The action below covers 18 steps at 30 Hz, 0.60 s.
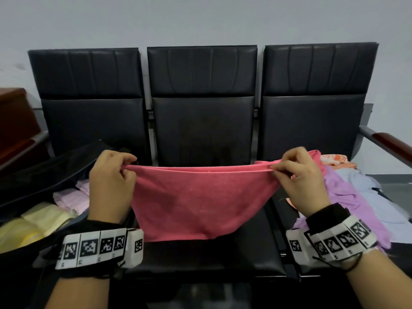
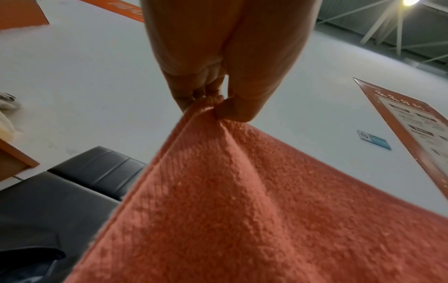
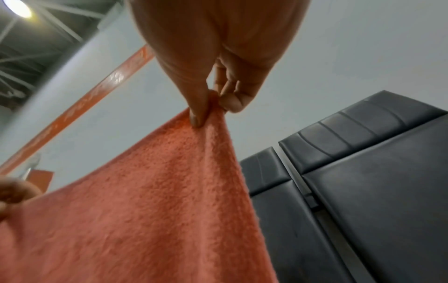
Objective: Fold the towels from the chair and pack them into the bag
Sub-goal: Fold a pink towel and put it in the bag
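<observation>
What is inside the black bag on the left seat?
The black bag holds folded towels: a pink towel and yellow towels. The left hand covers part of them; anything beneath is hidden.

Three black seats (image 1: 201, 130); one pink towel (image 1: 200, 201); two hands (image 1: 111, 181); one bag (image 1: 33, 175)

The pink towel (image 1: 200, 197) is nubbly, matt terry cloth with a ribbed woven border, the chair (image 1: 201, 130) is padded in smooth black leather-like upholstery with a faint sheen, its armrest (image 1: 392, 142) is glossy reddish wood on grey metal, and the wall (image 1: 200, 21) is matt.
</observation>
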### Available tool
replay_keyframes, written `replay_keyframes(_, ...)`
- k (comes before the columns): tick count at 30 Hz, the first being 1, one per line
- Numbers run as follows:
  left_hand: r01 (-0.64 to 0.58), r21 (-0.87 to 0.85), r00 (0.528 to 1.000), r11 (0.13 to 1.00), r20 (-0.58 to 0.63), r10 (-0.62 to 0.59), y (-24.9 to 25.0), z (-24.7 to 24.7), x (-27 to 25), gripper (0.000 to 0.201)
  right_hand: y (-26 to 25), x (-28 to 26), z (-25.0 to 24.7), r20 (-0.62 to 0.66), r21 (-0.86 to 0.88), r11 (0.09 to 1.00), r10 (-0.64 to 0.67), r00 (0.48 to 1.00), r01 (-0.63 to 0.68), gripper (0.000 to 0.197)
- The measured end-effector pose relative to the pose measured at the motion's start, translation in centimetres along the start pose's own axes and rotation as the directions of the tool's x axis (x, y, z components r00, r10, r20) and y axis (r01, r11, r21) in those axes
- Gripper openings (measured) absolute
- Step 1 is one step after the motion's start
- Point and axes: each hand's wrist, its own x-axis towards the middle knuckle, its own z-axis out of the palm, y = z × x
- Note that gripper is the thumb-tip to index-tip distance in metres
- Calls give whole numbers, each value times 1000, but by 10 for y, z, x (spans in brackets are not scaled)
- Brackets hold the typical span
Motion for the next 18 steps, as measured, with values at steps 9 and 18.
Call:
replay_keyframes(9,25,-27,996,999,-85,-27,2,-20,3,25,-23,12,-27,-48,317,930,210,976,-185,31)
replay_keyframes(18,205,-44,970,978,147,-196,-15,52,40,26,8,55,33,97,349,805,478,873,-479,27)
